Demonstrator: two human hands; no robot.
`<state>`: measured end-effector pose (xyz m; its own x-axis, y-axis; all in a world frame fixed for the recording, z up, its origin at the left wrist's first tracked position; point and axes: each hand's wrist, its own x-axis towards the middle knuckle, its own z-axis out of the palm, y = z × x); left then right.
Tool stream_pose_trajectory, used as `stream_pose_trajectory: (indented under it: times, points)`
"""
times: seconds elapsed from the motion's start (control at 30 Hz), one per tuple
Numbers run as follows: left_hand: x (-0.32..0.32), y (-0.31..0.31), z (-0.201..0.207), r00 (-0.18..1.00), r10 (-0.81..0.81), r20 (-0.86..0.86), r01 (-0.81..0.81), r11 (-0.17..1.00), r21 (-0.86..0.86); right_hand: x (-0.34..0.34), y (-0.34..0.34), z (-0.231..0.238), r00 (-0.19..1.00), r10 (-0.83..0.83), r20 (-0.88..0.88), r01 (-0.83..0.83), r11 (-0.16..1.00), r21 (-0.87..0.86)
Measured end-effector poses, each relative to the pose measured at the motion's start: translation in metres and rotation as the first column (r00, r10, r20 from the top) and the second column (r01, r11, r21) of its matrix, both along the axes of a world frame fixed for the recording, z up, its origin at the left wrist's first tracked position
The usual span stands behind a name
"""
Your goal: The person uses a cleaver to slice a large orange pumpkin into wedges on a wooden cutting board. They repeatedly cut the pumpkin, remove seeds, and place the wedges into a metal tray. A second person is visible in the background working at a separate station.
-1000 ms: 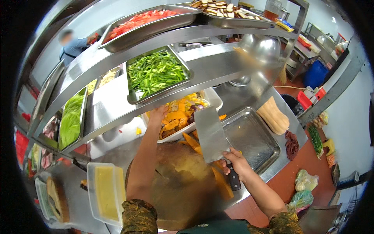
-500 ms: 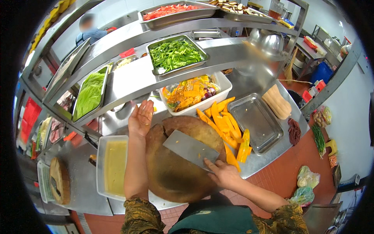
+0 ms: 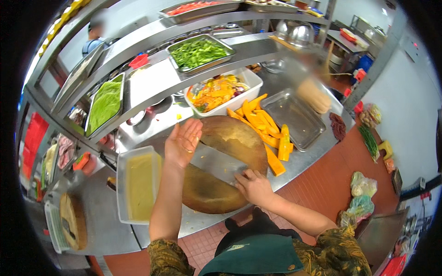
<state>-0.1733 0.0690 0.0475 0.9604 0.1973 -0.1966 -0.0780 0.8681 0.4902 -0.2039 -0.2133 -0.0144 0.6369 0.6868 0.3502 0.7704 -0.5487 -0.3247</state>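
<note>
A round wooden chopping board (image 3: 244, 138) sits on the steel counter in front of me. Flat-looking across it is the wide blade of a cleaver (image 3: 215, 163). My right hand (image 3: 255, 186) is closed at the cleaver's right end, fingers curled by the blade; the handle is hidden beneath it. My left hand (image 3: 185, 140) is open with the palm turned up, over the blade's left end, and small light bits cling to the palm. Strips of orange pumpkin (image 3: 262, 122) lie right of the board, next to a steel tray (image 3: 317, 133).
Behind the board stands a white tub (image 3: 255, 87) of cut vegetables. A plastic tub (image 3: 122, 184) of yellowish liquid is at the left. A shelf above bears trays of green vegetables (image 3: 198, 53) and shredded lettuce (image 3: 105, 106). A whole squash (image 3: 315, 96) lies behind the steel tray.
My view has shifted. My left hand has moved right, from beside the cleaver to over its left end. My right hand stays at the cleaver, its index finger now more curled.
</note>
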Motion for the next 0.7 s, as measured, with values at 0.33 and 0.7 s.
stream_pose_trajectory:
  times: [0.33,0.7]
  points:
    - [0.011,-0.294,-0.047,0.848,-0.525,0.079,0.531,0.840,-0.116,-0.004,-0.112,0.077,0.967,0.213,0.139,-0.242,0.938,0.250]
    - [0.050,-0.515,-0.115,0.756,-0.630,-0.179,-0.429,-0.683,0.591,0.022,-0.364,0.019,0.929,-0.370,-0.020,0.363,0.899,0.244]
